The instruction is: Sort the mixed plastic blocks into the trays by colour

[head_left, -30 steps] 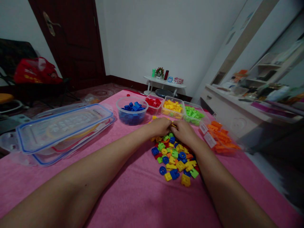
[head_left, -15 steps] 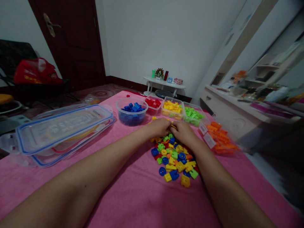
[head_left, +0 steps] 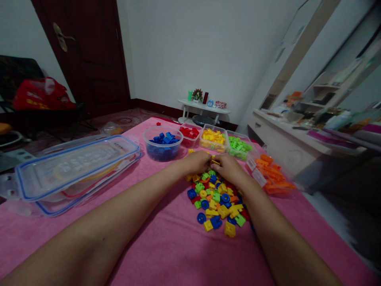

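Note:
My left hand (head_left: 200,162) and my right hand (head_left: 228,168) meet at the far end of a mixed pile of building blocks (head_left: 216,196). Fingers on both hands are curled closed, and a yellow building block (head_left: 215,160) shows between them. My fingers partly hide that block, so its full shape is unclear. In the pile lie yellow, blue, green, red and orange pieces, some of them round. Just beyond my hands stand a round tub of blue blocks (head_left: 146,143) and boxes of red (head_left: 189,133), yellow (head_left: 213,137) and green blocks (head_left: 238,145).
Right of the pile is a clear container of orange blocks (head_left: 271,174). Stacked clear lids (head_left: 80,169) with blue rims occupy the left side of the pink cloth (head_left: 166,238). A small red piece (head_left: 158,124) lies near the far edge. A white dresser (head_left: 285,139) stands at the right.
The view has shifted slightly, so the scene sits a little lower and further left. Both hands stay together around the yellow block; the containers look unchanged.

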The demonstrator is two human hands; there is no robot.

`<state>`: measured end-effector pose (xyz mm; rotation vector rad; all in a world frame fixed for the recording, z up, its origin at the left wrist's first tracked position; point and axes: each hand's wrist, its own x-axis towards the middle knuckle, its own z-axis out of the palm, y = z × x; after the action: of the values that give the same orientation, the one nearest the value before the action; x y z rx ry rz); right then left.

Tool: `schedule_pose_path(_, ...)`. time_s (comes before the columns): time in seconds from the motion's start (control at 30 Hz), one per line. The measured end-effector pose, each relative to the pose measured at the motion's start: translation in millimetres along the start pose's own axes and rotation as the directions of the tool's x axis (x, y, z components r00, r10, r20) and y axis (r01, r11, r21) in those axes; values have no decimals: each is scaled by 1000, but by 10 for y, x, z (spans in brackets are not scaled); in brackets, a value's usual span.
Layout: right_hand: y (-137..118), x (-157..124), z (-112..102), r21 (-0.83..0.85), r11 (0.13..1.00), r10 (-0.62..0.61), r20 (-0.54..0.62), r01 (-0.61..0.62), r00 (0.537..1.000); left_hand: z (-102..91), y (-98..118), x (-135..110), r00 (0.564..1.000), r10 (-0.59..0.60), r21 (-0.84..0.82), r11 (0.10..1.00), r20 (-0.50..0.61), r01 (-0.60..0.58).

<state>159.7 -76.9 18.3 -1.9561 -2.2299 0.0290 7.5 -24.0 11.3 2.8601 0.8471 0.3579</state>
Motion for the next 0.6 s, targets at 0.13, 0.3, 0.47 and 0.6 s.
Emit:
schedule_pose_path(0.13, 62, -28, -87, 105, 994, -41, 45, 37, 998, 5, -78, 7, 999, 47, -108, 993, 21, -45)
schedule_pose_path(0.3, 185, -36, -175, 177, 984, -35, 66, 23, 997, -11, -124, 1, 996, 66, -200, 979, 67, -51)
schedule_pose_path(0.47, 299, -56, -250, 168, 986, -4, 88, -11, 996, -137, -96, -43, 998, 44, -172, 984, 35, -38)
schedule_pose_path(0.6, 372, -76, -312, 228, 973, 17, 97, -38, 995, -215, -73, -72, 1000, -14, -98, 995, -10, 13)
